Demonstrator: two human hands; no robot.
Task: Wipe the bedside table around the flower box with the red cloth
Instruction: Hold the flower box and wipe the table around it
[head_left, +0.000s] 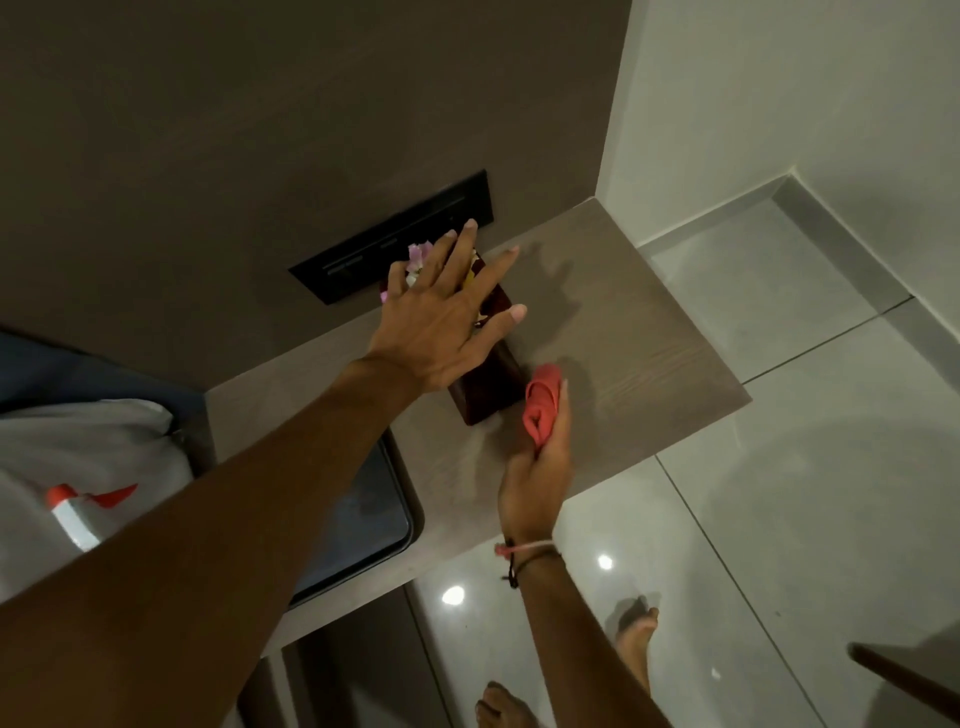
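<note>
Left hand (441, 317) spreads open over flower box (488, 384); right hand (537, 467) grips red cloth (541, 410).

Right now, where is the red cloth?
The red cloth is bunched in the right hand, on the bedside table just right of the dark flower box, near its front corner.
</note>
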